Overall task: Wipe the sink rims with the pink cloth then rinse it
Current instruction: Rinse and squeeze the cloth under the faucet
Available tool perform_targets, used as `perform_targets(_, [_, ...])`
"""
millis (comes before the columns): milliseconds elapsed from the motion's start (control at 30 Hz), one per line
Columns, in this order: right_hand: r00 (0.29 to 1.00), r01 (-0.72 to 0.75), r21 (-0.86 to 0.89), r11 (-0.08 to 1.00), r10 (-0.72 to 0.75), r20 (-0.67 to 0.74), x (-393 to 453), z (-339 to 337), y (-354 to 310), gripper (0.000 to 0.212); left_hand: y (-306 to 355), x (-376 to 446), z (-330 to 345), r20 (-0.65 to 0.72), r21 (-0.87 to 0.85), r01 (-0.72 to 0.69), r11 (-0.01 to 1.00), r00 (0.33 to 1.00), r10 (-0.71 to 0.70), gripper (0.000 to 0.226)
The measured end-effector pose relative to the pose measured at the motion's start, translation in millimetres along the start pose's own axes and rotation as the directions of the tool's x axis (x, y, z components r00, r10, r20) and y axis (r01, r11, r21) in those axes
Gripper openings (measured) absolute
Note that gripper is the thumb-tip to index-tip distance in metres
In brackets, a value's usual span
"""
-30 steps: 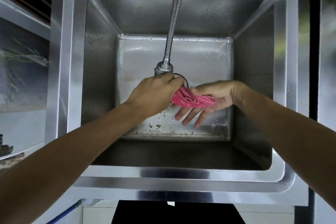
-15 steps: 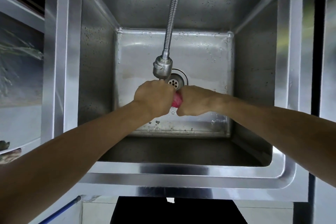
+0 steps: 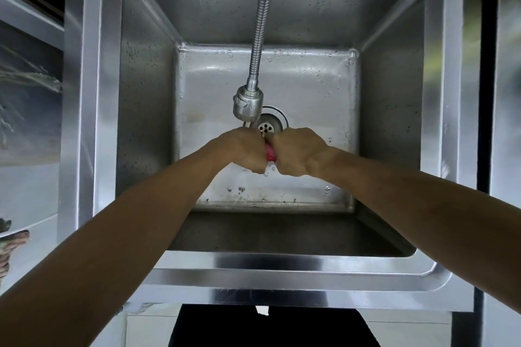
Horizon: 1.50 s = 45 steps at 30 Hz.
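Both my fists are pressed together over the middle of the steel sink (image 3: 282, 265), just in front of the drain (image 3: 267, 125). My left hand (image 3: 242, 149) and my right hand (image 3: 298, 151) each grip one end of the pink cloth (image 3: 270, 153). Only a small strip of the cloth shows between the knuckles; the rest is hidden inside the fists. Drops of water fall from the cloth below my hands. The flexible tap hose ends in a spray head (image 3: 248, 103) just behind my left hand.
The sink's rims run along the left (image 3: 84, 121), right (image 3: 448, 93) and near side. Water drops and specks dot the basin floor (image 3: 310, 87). A steel surface lies to the left, a dark gap to the right.
My right hand went from lying flat under the cloth to gripping it. Both fists closed together on the cloth and water now drips from it. The drain has come into sight.
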State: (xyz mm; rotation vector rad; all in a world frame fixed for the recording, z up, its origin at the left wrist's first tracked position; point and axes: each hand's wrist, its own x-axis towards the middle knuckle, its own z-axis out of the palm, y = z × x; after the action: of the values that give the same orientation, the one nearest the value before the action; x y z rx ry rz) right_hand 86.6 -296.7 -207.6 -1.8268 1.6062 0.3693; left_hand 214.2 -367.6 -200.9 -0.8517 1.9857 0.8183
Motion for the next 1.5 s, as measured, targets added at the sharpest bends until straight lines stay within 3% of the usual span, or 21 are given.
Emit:
perform_targets(67, [1.0,-0.013,-0.022,1.0,0.012,-0.012,1,0,-1,0.036,0,2,0,0.011,-0.034,-0.016,0.999,1.0,0.017,0.021])
perform_targets(200, [0.994,-0.054,-0.031,0.998,0.051,-0.092,5,-10,5,0.037,-9,-1,0,-0.133,-0.243,-0.052,0.969,0.991,0.02,0.023])
perform_targets(300, [0.995,-0.046,0.096,0.994,0.054,-0.081,-5,-13,4,0.041,-16,-15,-3,-0.166,-0.297,-0.089,0.951,0.985,0.041,0.016])
perform_targets(367, [0.998,-0.058,0.251,0.966,0.055,0.019,-16,-16,3,0.052,-15,-26,-2,-0.17,-0.32,-0.103,0.942,0.984,0.05,0.015])
perform_targets(400, [0.992,-0.088,0.382,0.92,0.045,0.12,-20,-21,5,0.056,-11,-32,-1,-0.175,-0.329,-0.107,0.938,0.983,0.05,0.017])
perform_targets(467, [0.932,-0.21,0.653,0.728,-0.053,0.359,-27,-34,18,0.055,-3,-43,6,-0.282,-0.201,-0.116,0.973,0.958,0.056,0.021])
perform_targets(567, [0.778,-0.479,0.784,0.395,-0.222,0.588,-37,-44,37,0.053,7,-61,17,-0.544,0.096,-0.049,0.994,0.834,0.094,0.028])
perform_targets(667, [0.685,-0.546,0.809,0.219,-0.439,0.581,-38,-44,44,0.048,14,-77,14,-0.724,0.221,-0.01,0.975,0.668,0.171,0.031])
perform_targets(733, [0.61,-0.528,0.83,0.18,-0.6,0.518,-36,-47,43,0.032,18,-83,10,-0.782,0.297,-0.02,0.955,0.569,0.255,0.022])
perform_targets(767, [0.578,-0.519,0.831,0.201,-0.633,0.515,-35,-50,42,0.024,19,-84,9,-0.783,0.346,-0.013,0.938,0.547,0.296,0.019])
perform_targets(833, [0.586,-0.471,0.827,0.306,-0.592,0.553,-33,-57,38,0.012,18,-84,3,-0.741,0.419,0.016,0.908,0.584,0.332,0.02])
perform_targets(1000, [0.772,-0.346,0.729,0.591,-0.263,0.579,-31,-68,27,0.033,16,-72,-13,-0.621,0.332,0.029,0.943,0.759,0.195,0.034])
perform_targets(1100, [0.919,-0.249,0.523,0.815,0.028,0.394,-25,-54,16,0.028,21,-59,-12,-0.559,0.165,0.025,0.986,0.826,0.073,0.024])
perform_targets(1200, [0.957,-0.219,0.438,0.872,0.104,0.271,-23,-35,6,0.025,19,-46,-7,-0.46,0.05,0.017,0.999,0.888,0.008,0.019])
perform_targets(1500, [0.988,-0.148,0.18,0.973,0.138,0.068,-11,-19,4,0.008,12,-18,3,-0.282,-0.181,0.09,0.979,0.949,-0.139,0.017])
